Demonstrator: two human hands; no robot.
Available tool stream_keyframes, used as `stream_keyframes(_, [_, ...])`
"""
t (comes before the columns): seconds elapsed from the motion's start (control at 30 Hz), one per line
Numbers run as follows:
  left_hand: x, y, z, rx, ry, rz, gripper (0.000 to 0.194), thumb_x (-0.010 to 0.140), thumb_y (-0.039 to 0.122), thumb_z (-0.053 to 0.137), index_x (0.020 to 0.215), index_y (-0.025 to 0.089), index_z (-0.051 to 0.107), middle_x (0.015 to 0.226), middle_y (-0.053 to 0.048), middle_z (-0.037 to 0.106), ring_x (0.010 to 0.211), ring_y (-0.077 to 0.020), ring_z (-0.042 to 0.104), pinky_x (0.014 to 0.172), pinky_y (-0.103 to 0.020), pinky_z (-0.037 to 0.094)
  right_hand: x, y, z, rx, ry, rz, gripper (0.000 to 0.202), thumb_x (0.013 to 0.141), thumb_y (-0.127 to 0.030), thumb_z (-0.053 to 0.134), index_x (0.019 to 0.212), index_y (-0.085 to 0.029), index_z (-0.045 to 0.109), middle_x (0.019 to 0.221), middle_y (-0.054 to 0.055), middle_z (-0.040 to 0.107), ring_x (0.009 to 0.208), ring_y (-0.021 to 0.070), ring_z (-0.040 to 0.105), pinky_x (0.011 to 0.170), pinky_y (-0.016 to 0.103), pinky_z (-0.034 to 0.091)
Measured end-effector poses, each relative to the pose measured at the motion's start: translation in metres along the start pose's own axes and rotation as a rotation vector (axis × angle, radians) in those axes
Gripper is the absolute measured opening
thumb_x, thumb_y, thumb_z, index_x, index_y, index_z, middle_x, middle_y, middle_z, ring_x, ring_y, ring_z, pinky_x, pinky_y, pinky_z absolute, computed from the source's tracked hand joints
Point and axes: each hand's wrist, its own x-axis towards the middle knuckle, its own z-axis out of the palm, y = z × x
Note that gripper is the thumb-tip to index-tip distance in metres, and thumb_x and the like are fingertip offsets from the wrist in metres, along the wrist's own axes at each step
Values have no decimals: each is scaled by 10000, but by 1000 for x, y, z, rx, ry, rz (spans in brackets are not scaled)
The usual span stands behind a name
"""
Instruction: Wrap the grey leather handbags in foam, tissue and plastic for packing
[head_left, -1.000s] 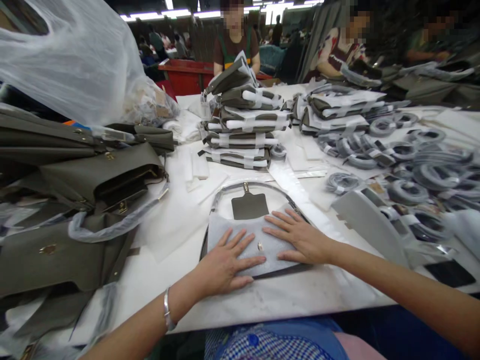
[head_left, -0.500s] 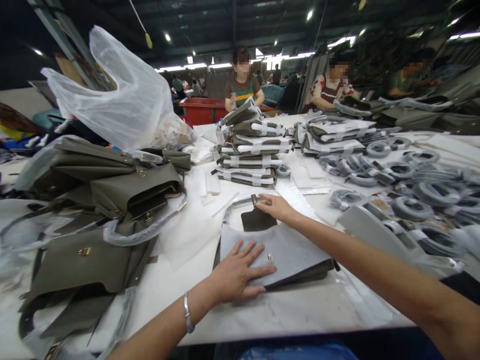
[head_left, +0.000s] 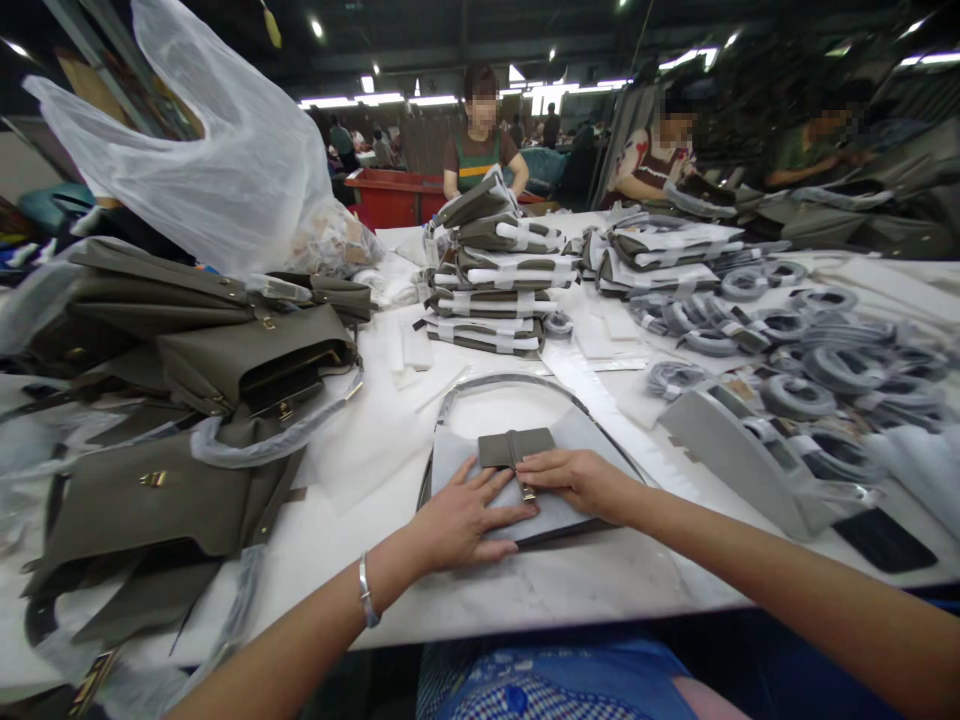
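An olive-grey handbag (head_left: 424, 492) lies flat in front of me, its wrapped handle (head_left: 517, 379) arching away from me. White tissue paper (head_left: 454, 447) covers most of its front. My left hand (head_left: 459, 522) rests on this paper with the fingers spread, its fingertips close to the bag's flap (head_left: 496, 449). From the right, my right hand (head_left: 576, 480) has its fingers closed on the strap of the flap, which is folded down over the paper. A gold metal clasp (head_left: 529, 493) shows at the strap's end, beside the fingertips. The thumb is mostly hidden.
Several unwrapped olive bags (head_left: 142, 500) lie at the left, under a big plastic bag (head_left: 225, 150). Paper-wrapped bags (head_left: 499, 300) are stacked ahead. Coiled wrapped straps (head_left: 840, 365), a grey panel (head_left: 739, 460) and a dark phone-like slab (head_left: 885, 540) lie right. Co-workers stand across the table.
My right hand has brought the flap toward me, folding it down over the paper. My left hand stays flat on the bag. The view has shifted slightly.
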Motion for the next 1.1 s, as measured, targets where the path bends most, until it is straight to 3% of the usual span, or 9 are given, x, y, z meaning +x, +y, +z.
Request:
stream_keyframes(0.17, [0, 1, -1, 11, 22, 1, 530, 965, 554, 454, 1468, 400, 400, 1564, -138, 358, 1382, -346, 414, 1136, -635, 225, 0, 1, -8, 41, -41, -6, 333, 963, -211, 544, 1262, -266, 682, 1282, 50, 683, 1261, 190, 588, 1107, 328, 456])
stream_keyframes(0.3, [-2, 2, 8, 59, 78, 6, 537, 946, 548, 503, 1451, 381, 426, 1534, -152, 394, 1351, -356, 446, 1109, -643, 286, 1, -5, -6, -69, -88, 14, 331, 989, -266, 505, 1269, -243, 681, 1332, 85, 650, 1247, 216, 598, 1089, 346, 465])
stream_keyframes(0.47, [-10, 14, 20, 90, 213, 50, 393, 1002, 372, 471, 1361, 222, 527, 1310, -132, 614, 1233, -253, 561, 1070, -446, 436, -1, -12, 0, -121, -63, 53, 320, 997, -253, 476, 1217, -268, 708, 1244, 80, 671, 1102, 210, 646, 966, 331, 520])
stream_keyframes(0.57, [-12, 24, 18, 91, 147, 82, 396, 1032, 216, 364, 1416, 213, 457, 1465, -101, 518, 1361, -220, 460, 1116, -404, 399, -1, -14, -1, -73, -39, 78, 296, 984, -239, 496, 1158, -237, 736, 1156, 89, 691, 1023, 203, 665, 909, 306, 531])
stream_keyframes(0.67, [-9, 32, 13, 31, 58, 32, 451, 1020, 174, 355, 1471, 193, 376, 1575, -75, 381, 1436, -210, 365, 1166, -402, 338, 3, -13, -5, -51, -67, 75, 273, 967, -224, 524, 1121, -201, 749, 1098, 93, 706, 975, 193, 678, 870, 281, 535])
stream_keyframes(0.83, [-3, 35, 2, -119, 25, -10, 465, 995, 196, 389, 1459, 175, 399, 1548, -73, 428, 1430, -170, 373, 1194, -356, 290, 17, -5, -13, -70, -140, 42, 205, 917, -177, 608, 1042, -215, 767, 993, 47, 726, 895, 155, 691, 836, 238, 517])
stream_keyframes(1.1, [-2, 35, -2, -176, 28, -11, 466, 981, 200, 389, 1446, 185, 429, 1524, -71, 463, 1414, -171, 401, 1183, -347, 302, 34, -5, -15, -224, -237, -21, 135, 917, -204, 615, 873, -210, 742, 830, 26, 675, 826, 176, 636, 723, 268, 451])
